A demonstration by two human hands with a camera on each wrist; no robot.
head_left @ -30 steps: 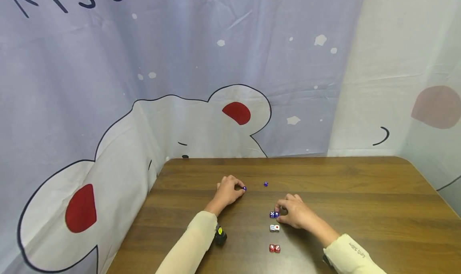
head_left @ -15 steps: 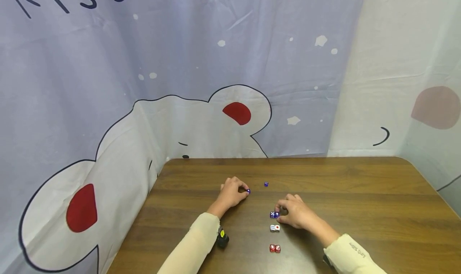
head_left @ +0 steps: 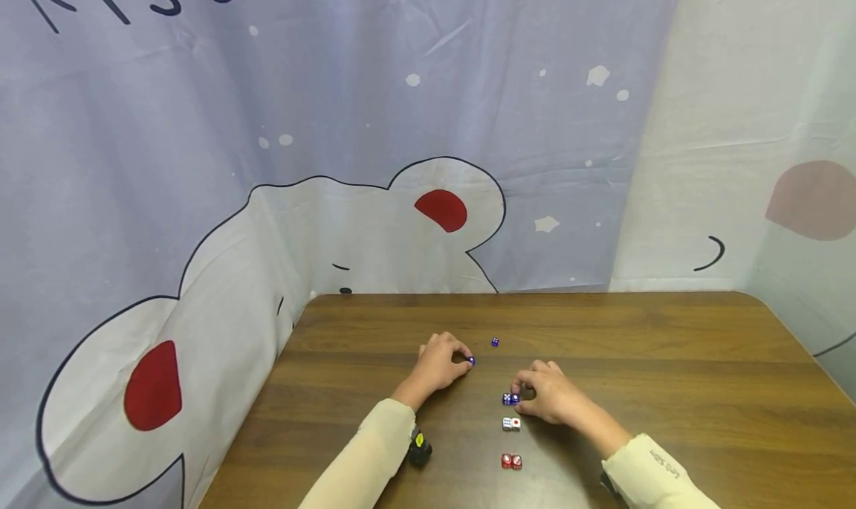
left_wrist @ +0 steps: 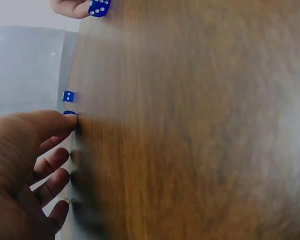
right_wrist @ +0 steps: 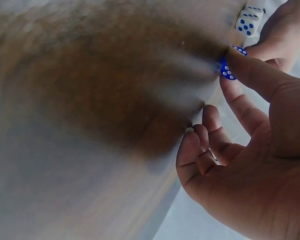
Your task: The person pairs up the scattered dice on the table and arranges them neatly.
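My left hand [head_left: 440, 362] pinches a blue die [head_left: 471, 360] between thumb and forefinger, at the table's middle. In the left wrist view, the thumb [left_wrist: 60, 122] covers most of that die. Further off lies a single blue die [head_left: 495, 342], apart from both hands. Two blue dice stand side by side to the right and nearer. My right hand [head_left: 551, 397] holds the right one of them [head_left: 515, 399] with thumb and forefinger, beside the left blue die [head_left: 506, 399]. In the right wrist view, the thumb partly hides the held blue die [right_wrist: 227, 71].
Closer to the front, a pair of white dice [head_left: 511, 424] and a pair of red dice [head_left: 511, 461] sit in line with the blue pair. All lie on a brown wooden table [head_left: 669, 360]. A printed curtain [head_left: 562, 137] hangs behind its far edge.
My left hand has moved to the right and a little nearer with its blue die, closing on the blue pair. The right hand and the other dice have stayed in place.
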